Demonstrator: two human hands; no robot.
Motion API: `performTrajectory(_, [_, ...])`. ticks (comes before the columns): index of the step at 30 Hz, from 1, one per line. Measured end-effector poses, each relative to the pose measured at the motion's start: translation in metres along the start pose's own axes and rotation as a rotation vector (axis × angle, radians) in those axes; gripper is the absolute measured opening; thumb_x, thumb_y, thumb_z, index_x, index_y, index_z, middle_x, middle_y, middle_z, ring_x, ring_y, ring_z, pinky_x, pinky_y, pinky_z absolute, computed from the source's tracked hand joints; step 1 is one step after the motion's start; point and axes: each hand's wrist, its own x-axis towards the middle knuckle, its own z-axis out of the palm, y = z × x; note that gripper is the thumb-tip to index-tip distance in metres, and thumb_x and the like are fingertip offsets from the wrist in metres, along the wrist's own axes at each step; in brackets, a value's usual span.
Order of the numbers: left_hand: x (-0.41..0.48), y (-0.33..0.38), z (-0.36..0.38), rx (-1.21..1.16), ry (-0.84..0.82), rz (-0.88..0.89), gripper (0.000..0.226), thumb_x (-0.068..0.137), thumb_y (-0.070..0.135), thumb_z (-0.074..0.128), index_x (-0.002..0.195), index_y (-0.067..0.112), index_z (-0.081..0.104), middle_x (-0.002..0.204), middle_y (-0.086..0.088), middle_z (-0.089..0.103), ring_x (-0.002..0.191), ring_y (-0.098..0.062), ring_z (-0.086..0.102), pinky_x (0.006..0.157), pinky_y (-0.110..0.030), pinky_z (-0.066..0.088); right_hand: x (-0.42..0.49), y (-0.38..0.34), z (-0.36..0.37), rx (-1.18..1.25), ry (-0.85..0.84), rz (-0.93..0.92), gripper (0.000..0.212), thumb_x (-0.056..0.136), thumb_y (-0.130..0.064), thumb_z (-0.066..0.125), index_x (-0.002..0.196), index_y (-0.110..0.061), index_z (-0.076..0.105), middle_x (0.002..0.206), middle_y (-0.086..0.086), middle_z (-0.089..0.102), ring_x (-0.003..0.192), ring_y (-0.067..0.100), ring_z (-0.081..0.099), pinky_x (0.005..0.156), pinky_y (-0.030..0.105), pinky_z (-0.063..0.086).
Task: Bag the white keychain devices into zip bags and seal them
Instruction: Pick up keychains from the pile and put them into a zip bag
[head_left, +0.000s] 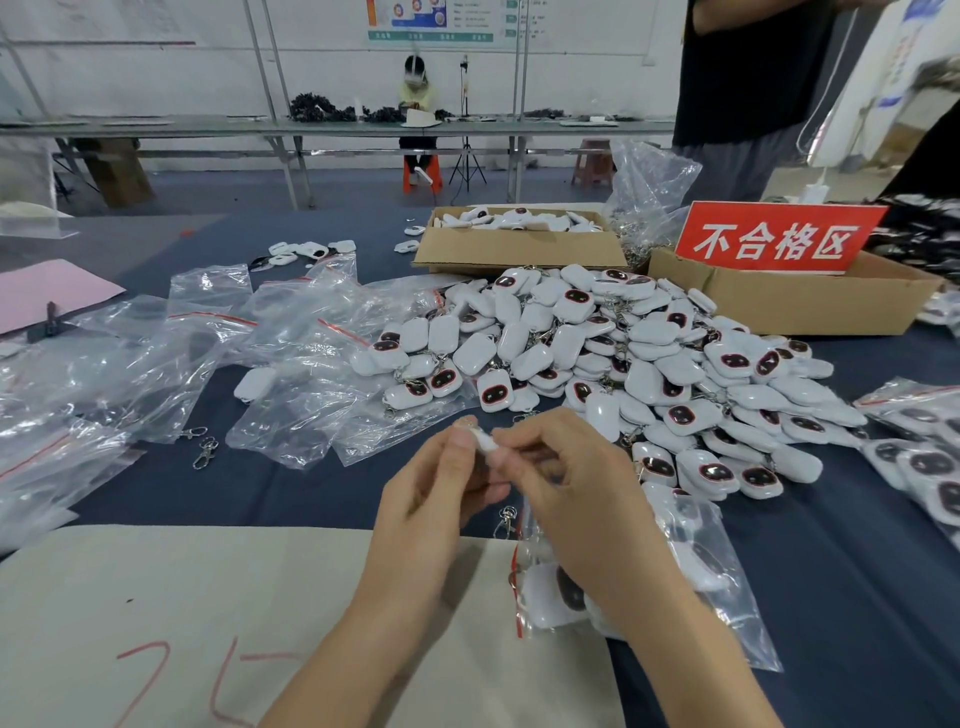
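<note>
The heap of white keychain devices sprawls across the dark table, with empty zip bags strewn to its left. A part-filled zip bag lies under the right wrist. Left hand and right hand both pinch one small white piece — probably a device bound for that bag. Next it must slide in, then the seal gets pressed. A red sign reads 不合格区 — the red scrawl looks like "25".
</note>
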Motion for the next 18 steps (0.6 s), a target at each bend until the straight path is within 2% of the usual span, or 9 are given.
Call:
performTrajectory(3, [0.001, 0.004, -0.001, -0.186, -0.06, -0.07, 0.03, 0.094, 0.03, 0.06, 0.096, 0.003, 0.073, 0.098, -0.016, 0.074, 0.096, -0.022, 0.073, 0.085, -0.025, 0.057, -0.002, 0.001, 0.004, -0.137, -0.052, -0.125, 0.011, 0.087, -0.012, 0.075, 0.09, -0.021, 0.069, 0.1, -0.014, 0.061, 0.089, 0.007, 0.063, 0.078, 0.027, 0.051])
performTrajectory(5, [0.002, 0.005, -0.002, -0.25, -0.08, -0.095, 0.023, 0.092, 0.019, 0.059, 0.1, 0.005, 0.076, 0.101, -0.014, 0.074, 0.095, -0.02, 0.073, 0.085, -0.025, 0.057, -0.002, 0.003, 0.005, -0.161, -0.037, -0.155, 0.009, 0.087, -0.009, 0.075, 0.089, -0.016, 0.069, 0.105, -0.014, 0.057, 0.09, 0.005, 0.06, 0.078, 0.023, 0.051])
performTrajectory(7, [0.004, 0.004, -0.003, -0.285, -0.085, -0.102, 0.025, 0.091, 0.012, 0.056, 0.101, 0.006, 0.078, 0.103, -0.014, 0.076, 0.095, -0.019, 0.074, 0.085, -0.024, 0.057, -0.001, 0.004, 0.004, -0.187, -0.023, -0.167, 0.009, 0.087, -0.009, 0.075, 0.086, -0.015, 0.069, 0.107, -0.02, 0.05, 0.086, 0.001, 0.057, 0.071, 0.016, 0.048])
performTrajectory(10, [0.004, 0.004, -0.003, -0.297, -0.068, -0.091, 0.025, 0.089, 0.01, 0.056, 0.101, 0.004, 0.077, 0.106, -0.018, 0.076, 0.097, -0.022, 0.074, 0.083, -0.024, 0.058, -0.001, 0.006, 0.002, -0.191, -0.016, -0.182, 0.011, 0.087, -0.01, 0.075, 0.084, -0.018, 0.069, 0.107, -0.028, 0.045, 0.083, -0.001, 0.055, 0.065, 0.011, 0.046])
performTrajectory(14, [0.006, 0.001, -0.004, -0.284, -0.047, -0.087, 0.027, 0.089, 0.01, 0.057, 0.11, -0.001, 0.071, 0.108, -0.019, 0.075, 0.099, -0.025, 0.074, 0.086, -0.026, 0.058, -0.002, 0.005, 0.002, -0.205, -0.004, -0.2, 0.009, 0.088, -0.011, 0.075, 0.087, -0.019, 0.072, 0.105, -0.024, 0.045, 0.087, -0.001, 0.054, 0.067, 0.009, 0.046])
performTrajectory(16, [0.008, 0.001, -0.006, -0.264, -0.01, -0.078, 0.029, 0.087, 0.012, 0.06, 0.111, -0.002, 0.07, 0.109, -0.018, 0.075, 0.104, -0.026, 0.072, 0.091, -0.03, 0.058, -0.001, 0.002, -0.004, -0.152, -0.003, -0.179, 0.01, 0.091, -0.017, 0.072, 0.091, -0.028, 0.072, 0.102, -0.024, 0.052, 0.089, 0.0, 0.057, 0.072, 0.011, 0.047])
performTrajectory(18, [0.01, 0.004, -0.008, -0.265, 0.038, -0.073, 0.034, 0.081, 0.014, 0.065, 0.112, 0.0, 0.07, 0.107, -0.013, 0.076, 0.102, -0.022, 0.073, 0.087, -0.027, 0.059, 0.001, -0.002, -0.017, -0.069, 0.049, -0.11, 0.014, 0.093, -0.03, 0.064, 0.096, -0.043, 0.066, 0.097, -0.024, 0.061, 0.09, -0.004, 0.059, 0.073, 0.009, 0.046])
